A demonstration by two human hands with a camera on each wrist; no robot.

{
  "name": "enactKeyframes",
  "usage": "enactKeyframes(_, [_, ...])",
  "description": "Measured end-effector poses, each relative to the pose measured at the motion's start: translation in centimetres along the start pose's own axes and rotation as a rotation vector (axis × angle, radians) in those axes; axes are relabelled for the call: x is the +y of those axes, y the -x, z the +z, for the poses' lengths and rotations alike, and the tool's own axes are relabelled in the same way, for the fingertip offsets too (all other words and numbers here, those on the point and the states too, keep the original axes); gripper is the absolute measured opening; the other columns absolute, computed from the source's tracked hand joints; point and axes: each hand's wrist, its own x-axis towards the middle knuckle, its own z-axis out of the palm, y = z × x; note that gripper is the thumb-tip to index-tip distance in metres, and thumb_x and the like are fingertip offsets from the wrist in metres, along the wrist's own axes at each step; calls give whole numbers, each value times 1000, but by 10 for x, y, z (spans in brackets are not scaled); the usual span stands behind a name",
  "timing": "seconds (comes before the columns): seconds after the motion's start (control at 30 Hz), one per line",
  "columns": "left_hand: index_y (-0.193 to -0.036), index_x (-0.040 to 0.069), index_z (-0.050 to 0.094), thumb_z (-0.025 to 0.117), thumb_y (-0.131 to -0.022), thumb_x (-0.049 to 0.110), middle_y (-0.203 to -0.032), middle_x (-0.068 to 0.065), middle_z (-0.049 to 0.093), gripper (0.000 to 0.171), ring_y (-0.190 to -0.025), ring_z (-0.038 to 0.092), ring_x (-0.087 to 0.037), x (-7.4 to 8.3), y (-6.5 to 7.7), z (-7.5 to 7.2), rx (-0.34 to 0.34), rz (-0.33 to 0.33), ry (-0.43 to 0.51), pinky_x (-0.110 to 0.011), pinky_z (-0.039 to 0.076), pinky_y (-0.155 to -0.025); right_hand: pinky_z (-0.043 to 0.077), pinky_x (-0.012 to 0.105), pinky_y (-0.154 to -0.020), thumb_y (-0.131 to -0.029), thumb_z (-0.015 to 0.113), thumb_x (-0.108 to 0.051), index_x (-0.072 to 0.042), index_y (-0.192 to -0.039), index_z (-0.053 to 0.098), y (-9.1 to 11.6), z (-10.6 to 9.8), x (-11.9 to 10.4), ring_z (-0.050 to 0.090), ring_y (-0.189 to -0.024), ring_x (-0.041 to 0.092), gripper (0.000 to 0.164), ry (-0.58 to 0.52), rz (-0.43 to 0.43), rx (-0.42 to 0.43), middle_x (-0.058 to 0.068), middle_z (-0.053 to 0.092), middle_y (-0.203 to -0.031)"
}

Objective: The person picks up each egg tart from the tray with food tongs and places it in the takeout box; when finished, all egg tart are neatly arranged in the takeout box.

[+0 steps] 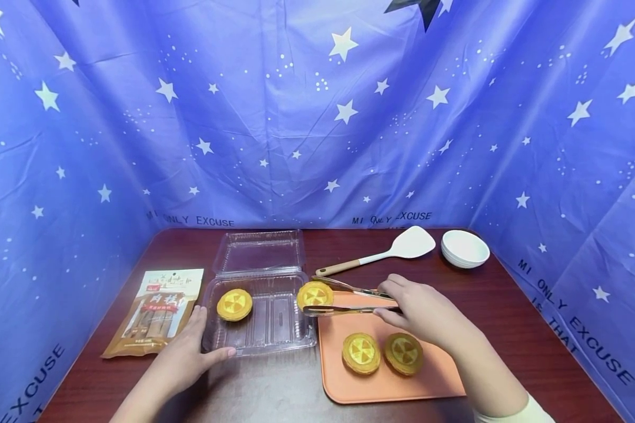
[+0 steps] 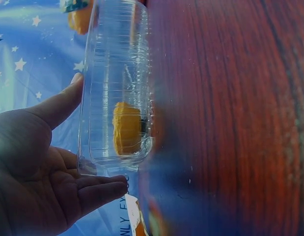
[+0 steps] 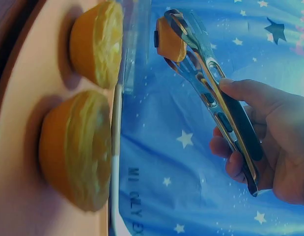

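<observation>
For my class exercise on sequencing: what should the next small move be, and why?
Probably, the right hand should move the metal tongs left and lower their egg tart into the clear container: it's held near the right rim, the lid is open, and room shows beside the tart already inside.

Right of centre, the right hand (image 1: 420, 308) grips metal tongs (image 1: 354, 309) around a tart (image 1: 315, 295) at the clear container's (image 1: 267, 332) right edge. Lower left, the left hand (image 1: 185, 352) touches the container, which holds another tart (image 1: 234, 305). Two more tarts (image 1: 361, 353) sit on an orange tray (image 1: 349, 392), lower right. A packet (image 1: 150, 314) lies at left.
</observation>
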Motion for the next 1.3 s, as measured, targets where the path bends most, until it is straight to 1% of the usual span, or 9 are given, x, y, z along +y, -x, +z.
enactKeyframes(0.17, [-153,-11,9,63,-78,72,-158,-33,7,124,-143,17,-53,0,0,0,-1,-1,1,-70,22,-109,55,26,-65,-91,69,-36,-14,-105,66,-15,4,-11,61,-71,5,27,-15,-45,-10,-5,62,-100])
enactKeyframes(0.33, [-153,-11,9,64,-78,72,-158,-34,7,124,-142,18,-53,-1,-1,0,1,-3,-2,-70,23,-109,56,28,-67,-90,70,-37,-14,-104,65,-32,16,-22,60,-72,6,27,-38,-103,-17,-4,62,-98])
enactKeyframes(0.43, [-152,-11,10,64,-77,72,-158,-34,7,125,-142,18,-53,-1,-1,0,-2,-6,-4,-70,23,-109,56,29,-66,-90,68,-38,-14,-103,65,-41,25,-28,58,-71,6,28,-36,-120,-42,-4,61,-95])
enactKeyframes(0.57, [-152,-11,10,64,-78,72,-158,-34,7,124,-142,19,-53,-1,-2,1,-2,-6,-3,-70,24,-108,54,30,-65,-90,66,-42,-15,-103,64,-51,37,-37,53,-67,7,30,-22,-121,-95,-7,56,-91])
enactKeyframes(0.7, [-152,-12,10,64,-78,71,-158,-35,7,123,-142,19,-54,-1,-2,1,-3,-8,0,-70,24,-108,53,31,-64,-91,65,-45,-14,-101,64,-60,47,-46,53,-65,8,33,-1,-137,-140,-6,54,-90])
enactKeyframes(0.87, [-153,-11,9,64,-78,72,-158,-35,7,125,-141,19,-54,0,-2,0,2,0,-2,-71,25,-108,53,33,-62,-90,65,-46,-12,-94,61,-67,60,-54,56,-68,11,35,34,-156,-165,-4,55,-88])
enactKeyframes(1.03, [-153,-10,8,64,-77,73,-158,-34,7,125,-141,19,-54,0,-3,0,-2,-2,-2,-71,25,-108,55,32,-69,-90,66,-46,-12,-98,62,-70,69,-60,61,-75,11,35,54,-162,-186,-3,58,-92])
enactKeyframes(1.13, [-153,-10,8,64,-77,72,-158,-34,7,125,-141,19,-54,0,-2,0,-5,-7,-1,-71,25,-108,56,31,-71,-89,66,-47,-13,-99,62,-73,72,-63,60,-75,10,36,63,-163,-194,-3,58,-92])
enactKeyframes(1.3, [-153,-11,8,64,-78,72,-158,-35,7,125,-141,19,-54,-1,-2,0,-1,-1,2,-71,25,-107,54,30,-65,-89,67,-47,-13,-96,62,-75,75,-67,53,-68,8,36,47,-156,-206,-5,54,-88])
